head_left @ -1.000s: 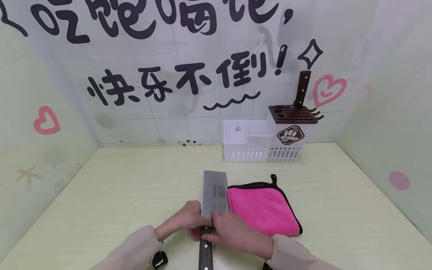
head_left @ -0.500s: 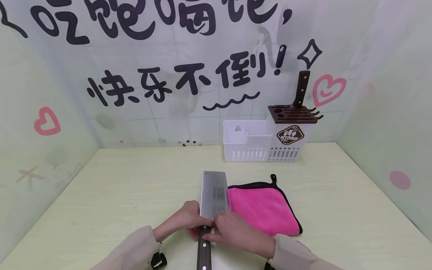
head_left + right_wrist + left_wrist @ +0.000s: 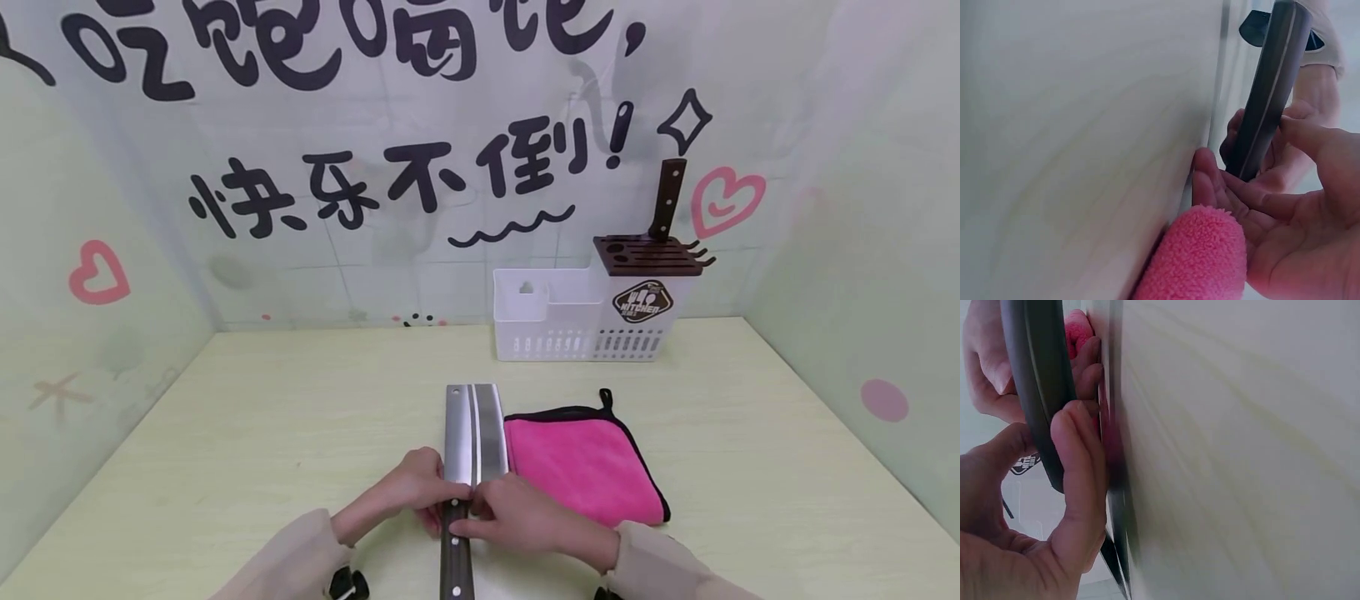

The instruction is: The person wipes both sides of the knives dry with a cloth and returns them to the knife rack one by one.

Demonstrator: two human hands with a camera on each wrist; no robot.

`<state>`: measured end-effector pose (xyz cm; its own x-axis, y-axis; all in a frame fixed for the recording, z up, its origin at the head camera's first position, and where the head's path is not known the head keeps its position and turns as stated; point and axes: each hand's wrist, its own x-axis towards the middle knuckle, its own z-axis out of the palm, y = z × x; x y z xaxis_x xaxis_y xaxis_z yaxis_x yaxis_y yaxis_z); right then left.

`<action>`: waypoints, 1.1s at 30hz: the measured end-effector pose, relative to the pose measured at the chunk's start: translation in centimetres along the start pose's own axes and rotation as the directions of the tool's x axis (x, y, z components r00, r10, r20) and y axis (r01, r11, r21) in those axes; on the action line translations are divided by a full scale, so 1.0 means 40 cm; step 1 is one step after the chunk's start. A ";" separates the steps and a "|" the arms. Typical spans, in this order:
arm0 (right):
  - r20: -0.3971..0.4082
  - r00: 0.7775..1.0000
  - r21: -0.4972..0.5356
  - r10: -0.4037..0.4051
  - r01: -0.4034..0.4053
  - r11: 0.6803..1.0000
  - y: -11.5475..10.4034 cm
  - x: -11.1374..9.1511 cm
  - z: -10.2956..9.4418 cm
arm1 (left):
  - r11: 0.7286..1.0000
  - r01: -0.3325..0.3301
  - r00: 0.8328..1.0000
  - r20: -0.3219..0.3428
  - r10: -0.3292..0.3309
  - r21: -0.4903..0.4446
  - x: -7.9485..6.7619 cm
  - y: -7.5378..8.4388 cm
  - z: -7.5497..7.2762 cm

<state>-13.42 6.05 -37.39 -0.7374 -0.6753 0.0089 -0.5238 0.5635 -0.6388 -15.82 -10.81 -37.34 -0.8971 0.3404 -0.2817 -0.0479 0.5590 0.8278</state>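
A cleaver with a broad steel blade points away from me in the head view, its dark riveted handle toward me. My left hand pinches it from the left where blade meets handle, thumb on top. From the right, my right hand holds the same junction, its thumb across the handle. In the left wrist view the handle passes between the left thumb and fingers, raised off the table. Fingers of both hands reach beneath it. The junction is partly hidden by the hands.
A folded pink cloth with black edging lies right of the blade, close to the right hand. At the back, a white rack has a dark slotted top with a second knife's handle standing in it.
The blade's reflections have changed from dull grey to bright, with a dark curved line along it, so its tilt seems slightly different. Both hands keep their hold in nearly the same place.
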 end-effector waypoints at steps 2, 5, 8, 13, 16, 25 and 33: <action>0.018 1.000 0.095 0.024 -0.026 0.995 0.002 0.001 -0.001 | 1.000 -0.004 1.000 -0.012 0.004 -0.001 0.001 0.002 -0.004; 0.047 0.997 0.282 0.067 -0.078 0.956 0.002 0.001 -0.004 | 1.000 -0.002 0.999 -0.035 0.002 -0.012 0.000 0.008 -0.010; 0.058 0.992 0.444 0.111 -0.125 0.888 -0.002 0.001 -0.005 | 0.999 0.021 0.999 -0.047 -0.023 -0.042 0.000 0.013 -0.015; 0.053 0.984 0.588 0.168 -0.167 0.791 0.000 0.002 -0.004 | 0.992 0.040 0.999 -0.028 -0.044 -0.124 0.001 0.012 -0.019; 0.069 0.977 0.678 0.200 -0.194 0.709 0.005 0.002 0.000 | 0.984 0.025 1.000 0.008 -0.024 -0.179 0.003 0.008 -0.022; 0.127 0.968 0.810 0.215 -0.227 0.542 0.015 -0.010 0.001 | 0.955 0.010 0.995 0.102 0.022 -0.296 0.007 0.003 -0.025; 0.156 0.963 0.827 0.221 -0.250 0.504 0.015 -0.013 -0.007 | 0.961 -0.027 0.997 0.061 0.045 -0.274 0.009 0.008 -0.013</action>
<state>-13.47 6.86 -37.57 -0.7590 -0.6001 -0.2524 0.2723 0.0596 -0.9604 -16.38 -10.91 -36.91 -0.8700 0.4106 -0.2728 -0.1419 0.3214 0.9363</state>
